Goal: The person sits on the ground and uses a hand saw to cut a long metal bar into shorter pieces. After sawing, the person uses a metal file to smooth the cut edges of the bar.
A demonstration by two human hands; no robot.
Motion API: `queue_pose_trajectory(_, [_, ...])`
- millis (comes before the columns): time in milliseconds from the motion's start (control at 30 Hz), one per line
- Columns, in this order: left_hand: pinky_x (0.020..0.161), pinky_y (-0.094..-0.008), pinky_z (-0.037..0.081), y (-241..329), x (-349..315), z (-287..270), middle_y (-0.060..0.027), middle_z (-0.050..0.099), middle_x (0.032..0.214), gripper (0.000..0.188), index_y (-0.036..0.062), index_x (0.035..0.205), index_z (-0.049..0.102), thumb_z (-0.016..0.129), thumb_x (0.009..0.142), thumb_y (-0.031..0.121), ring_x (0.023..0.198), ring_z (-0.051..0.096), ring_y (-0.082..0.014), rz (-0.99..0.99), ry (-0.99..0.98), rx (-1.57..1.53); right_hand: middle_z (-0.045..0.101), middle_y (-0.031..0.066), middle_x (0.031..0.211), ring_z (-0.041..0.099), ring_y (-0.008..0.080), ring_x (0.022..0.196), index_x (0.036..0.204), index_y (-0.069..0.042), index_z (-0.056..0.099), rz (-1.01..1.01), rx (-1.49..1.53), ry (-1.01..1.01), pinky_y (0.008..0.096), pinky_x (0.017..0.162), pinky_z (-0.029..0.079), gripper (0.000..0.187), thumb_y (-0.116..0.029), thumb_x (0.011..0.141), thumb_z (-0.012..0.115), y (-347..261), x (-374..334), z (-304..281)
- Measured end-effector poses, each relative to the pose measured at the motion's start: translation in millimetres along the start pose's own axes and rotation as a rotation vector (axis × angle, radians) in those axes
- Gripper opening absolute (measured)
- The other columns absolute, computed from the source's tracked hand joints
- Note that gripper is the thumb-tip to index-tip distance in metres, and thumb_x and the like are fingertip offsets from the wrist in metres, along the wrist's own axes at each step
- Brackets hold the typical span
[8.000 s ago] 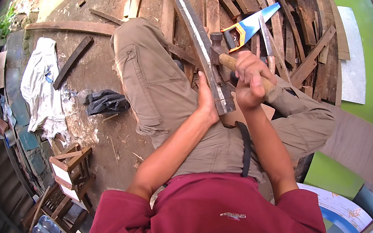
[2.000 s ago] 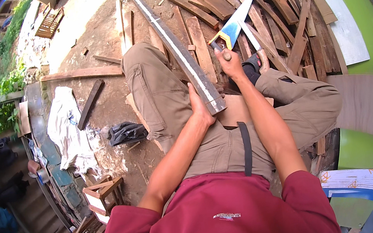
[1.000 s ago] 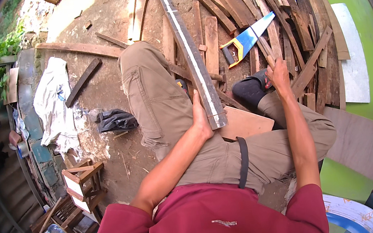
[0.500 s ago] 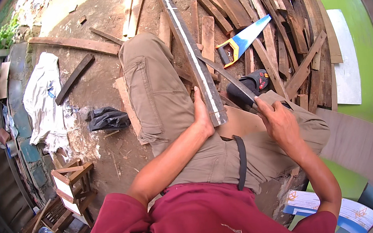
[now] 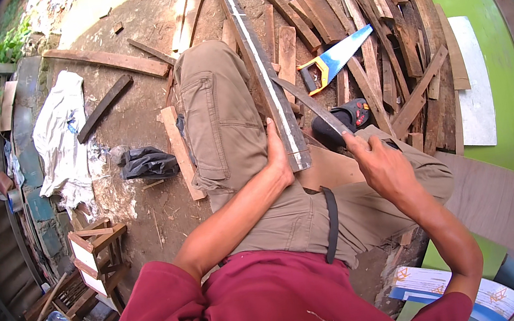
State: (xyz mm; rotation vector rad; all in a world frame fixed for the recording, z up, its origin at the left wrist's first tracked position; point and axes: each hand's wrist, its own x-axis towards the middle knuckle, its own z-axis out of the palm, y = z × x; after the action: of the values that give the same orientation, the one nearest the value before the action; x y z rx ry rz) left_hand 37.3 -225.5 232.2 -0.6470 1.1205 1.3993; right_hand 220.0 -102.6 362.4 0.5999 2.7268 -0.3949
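Note:
A long dark wooden board [image 5: 254, 57] with a white stripe along its face runs from the top of the view down to my lap. My left hand [image 5: 278, 158] is closed around its near end from the left, with most of the fingers hidden beneath. In my right hand [image 5: 384, 166] is a machete [image 5: 314, 102], its handle mostly covered by the closed fingers. The blade slants up and left, its tip at the board's right edge; whether it touches cannot be made out.
A handsaw [image 5: 346, 50] with a blue-and-white blade lies right of the board, on piled wooden planks [image 5: 395, 54]. At left are a white cloth [image 5: 65, 137], a black plastic bag [image 5: 148, 162] and a small wooden frame [image 5: 109, 245]. A green panel [image 5: 504, 63] lies at far right.
My right hand has shifted slightly down and right, the elbow swinging outward. The machete's tip stays near the board's right edge. My left hand keeps its hold on the board.

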Motion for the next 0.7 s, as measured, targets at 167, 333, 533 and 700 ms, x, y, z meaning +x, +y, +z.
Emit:
queue_pose_trajectory(167, [0.083,-0.0408,0.052,-3.2,4.3,-6.2,-0.0039,0.069,0.111,0.080,0.0165,0.123,0.064,0.029,0.095,0.082,0.097,0.064,-0.0211,-0.009,0.051,0.076,0.056,0.0212,0.098,0.068,0.0371,0.069,0.156,-0.014,0.036,0.006,-0.072,-0.132,0.0480,0.058,0.057,0.068,-0.004,0.091,0.056,-20.0,5.4,-9.6])
queue_pose_trajectory(333, [0.103,-0.0425,0.045,-5.0,6.5,-9.8,-0.0044,0.063,0.132,0.086,0.0159,0.140,0.056,0.026,0.095,0.083,0.118,0.058,-0.0212,-0.038,0.029,0.107,0.055,0.0228,0.098,0.070,0.0351,0.069,0.156,-0.011,0.034,0.048,-0.031,-0.140,0.0467,0.057,0.058,0.070,-0.005,0.091,0.056,-47.0,0.9,13.1])
queue_pose_trajectory(533, [0.104,-0.0500,0.047,-6.3,13.7,-9.7,-0.0086,0.062,0.133,0.090,0.0147,0.146,0.052,0.015,0.097,0.081,0.119,0.060,-0.0256,0.001,-0.024,0.179,0.055,0.0258,0.099,0.068,0.0426,0.073,0.159,-0.011,0.030,0.111,0.199,-0.094,0.0516,0.063,0.058,0.077,-0.004,0.088,0.060,-56.2,-2.4,34.1])
queue_pose_trajectory(700, [0.103,-0.0485,0.048,-7.3,16.8,-13.1,-0.0079,0.064,0.131,0.088,0.0147,0.144,0.054,0.014,0.098,0.079,0.118,0.061,-0.0233,-0.013,-0.033,0.184,0.058,0.0295,0.101,0.065,0.0487,0.076,0.156,-0.015,0.037,0.182,0.416,-0.018,0.0546,0.069,0.054,0.066,-0.009,0.095,0.060,-61.0,-3.5,52.3])
